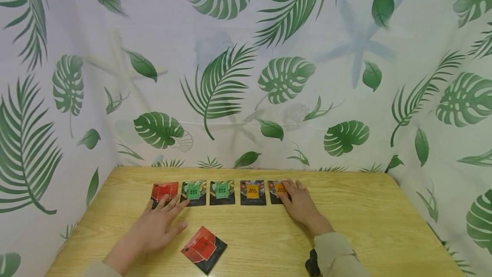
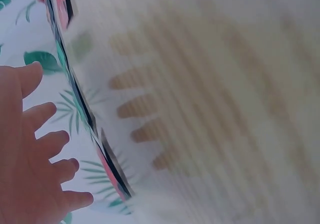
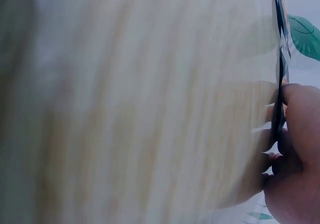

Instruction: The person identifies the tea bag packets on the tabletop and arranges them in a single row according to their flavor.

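Along the back of the table lies a row of flat packets. At its left end is a red and black packet; beside it are two green-labelled packets, then two orange-labelled packets. My left hand has its fingers spread at the lower edge of the red packet; in the left wrist view the left hand holds nothing. The right hand rests on the rightmost orange-labelled packet, covering its right part. In the right wrist view the right hand's thumb touches that packet.
Another red and black packet lies tilted on the wooden table, nearer me, between the hands. A small black object shows by the right sleeve. Leaf-patterned cloth hangs behind the table and at both sides.
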Motion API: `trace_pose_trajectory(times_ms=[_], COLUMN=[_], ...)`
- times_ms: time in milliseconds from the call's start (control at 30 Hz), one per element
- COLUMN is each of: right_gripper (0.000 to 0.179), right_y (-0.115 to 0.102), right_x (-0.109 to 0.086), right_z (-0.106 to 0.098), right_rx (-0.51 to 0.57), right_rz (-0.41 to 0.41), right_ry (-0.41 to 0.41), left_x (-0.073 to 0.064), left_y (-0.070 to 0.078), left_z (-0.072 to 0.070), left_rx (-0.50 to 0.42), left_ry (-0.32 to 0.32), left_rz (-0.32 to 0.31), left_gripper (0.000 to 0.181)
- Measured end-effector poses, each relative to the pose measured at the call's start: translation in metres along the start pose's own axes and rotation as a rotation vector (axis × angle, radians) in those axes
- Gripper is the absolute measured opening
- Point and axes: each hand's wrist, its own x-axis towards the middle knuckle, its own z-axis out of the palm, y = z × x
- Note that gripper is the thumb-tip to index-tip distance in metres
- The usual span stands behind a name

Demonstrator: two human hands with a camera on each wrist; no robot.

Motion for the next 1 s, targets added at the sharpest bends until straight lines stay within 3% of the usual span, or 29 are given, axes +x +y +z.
trace_pose_trajectory(times_ms=[367, 633, 800, 1000], right_gripper=[0.055, 0.055, 0.055, 0.055], right_y=[0.0, 0.001, 0.005, 0.002], right_x=[0.0, 0.0, 0.001, 0.0], right_z=[0.0, 0.003, 0.005, 0.003], right_rx=[-0.003, 0.025, 0.03, 0.022], right_rz=[0.004, -0.015, -0.031, -0.013], right_ry=[-0.003, 0.031, 0.049, 0.024], left_x=[-0.009, -0.015, -0.016, -0.015], left_y=[0.024, 0.039, 0.045, 0.048], left_z=[0.004, 0.007, 0.01, 0.015], left_rx=[-0.055, -0.074, -0.077, -0.091], left_ry=[-0.065, -0.116, -0.163, -0.166], left_rz=[0.0, 0.034, 0.05, 0.085], left_gripper=[0.065, 0.068, 0.071, 0.07])
